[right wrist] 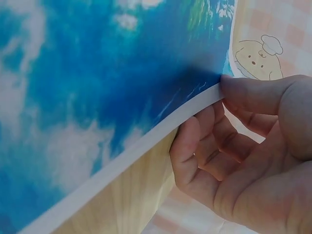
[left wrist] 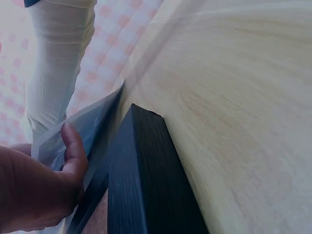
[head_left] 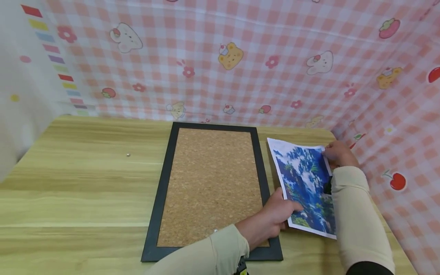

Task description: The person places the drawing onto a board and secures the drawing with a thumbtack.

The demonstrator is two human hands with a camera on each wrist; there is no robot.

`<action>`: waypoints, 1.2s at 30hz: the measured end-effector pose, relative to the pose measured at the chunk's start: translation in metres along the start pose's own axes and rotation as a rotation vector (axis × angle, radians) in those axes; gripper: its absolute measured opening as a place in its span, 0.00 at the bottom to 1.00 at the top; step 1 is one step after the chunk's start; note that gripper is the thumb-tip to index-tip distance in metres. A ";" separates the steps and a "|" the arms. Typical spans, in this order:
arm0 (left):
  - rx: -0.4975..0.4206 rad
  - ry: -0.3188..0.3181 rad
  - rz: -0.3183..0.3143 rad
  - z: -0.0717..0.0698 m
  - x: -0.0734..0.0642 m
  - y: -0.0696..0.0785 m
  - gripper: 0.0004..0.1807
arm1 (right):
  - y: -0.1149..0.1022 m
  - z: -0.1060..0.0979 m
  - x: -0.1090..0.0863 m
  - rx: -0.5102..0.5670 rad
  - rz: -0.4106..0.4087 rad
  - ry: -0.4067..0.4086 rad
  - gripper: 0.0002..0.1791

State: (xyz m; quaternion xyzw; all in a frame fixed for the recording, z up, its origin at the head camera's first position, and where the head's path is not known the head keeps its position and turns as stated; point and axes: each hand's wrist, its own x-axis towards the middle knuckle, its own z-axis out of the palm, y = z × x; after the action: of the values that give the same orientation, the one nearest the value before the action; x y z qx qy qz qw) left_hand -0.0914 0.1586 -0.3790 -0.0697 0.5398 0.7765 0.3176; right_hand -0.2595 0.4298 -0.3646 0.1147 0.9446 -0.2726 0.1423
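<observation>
A printed landscape picture (head_left: 306, 183), blue with white borders, is held between both hands to the right of a cork board (head_left: 213, 183). My left hand (head_left: 275, 214) grips its left edge, the thumb on the printed face and the other fingers underneath. At the far right corner, my right hand (head_left: 338, 152) pinches the sheet; the right wrist view shows the thumb above the white border (right wrist: 97, 190) and curled fingers (right wrist: 185, 146) below. In the left wrist view, the left thumb (left wrist: 73, 146) lies over the paper, close to the board's black frame (left wrist: 146, 180).
The black-framed board lies flat on a wood-grain table (head_left: 86, 198). One small shiny pin-like piece (head_left: 128, 155) sits on the table at left, and a small white piece (head_left: 215, 230) is near the board's lower edge. Checked pink cloth (head_left: 206, 76) hangs behind and at right.
</observation>
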 end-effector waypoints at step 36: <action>0.232 0.027 0.151 -0.030 -0.006 0.006 0.37 | -0.010 -0.012 -0.009 0.148 0.032 0.206 0.10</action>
State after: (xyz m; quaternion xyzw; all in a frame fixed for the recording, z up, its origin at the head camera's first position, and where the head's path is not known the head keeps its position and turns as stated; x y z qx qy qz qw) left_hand -0.0973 0.1282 -0.3842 -0.0023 0.6341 0.7294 0.2568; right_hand -0.2568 0.4270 -0.3469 0.1674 0.9295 -0.3261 0.0398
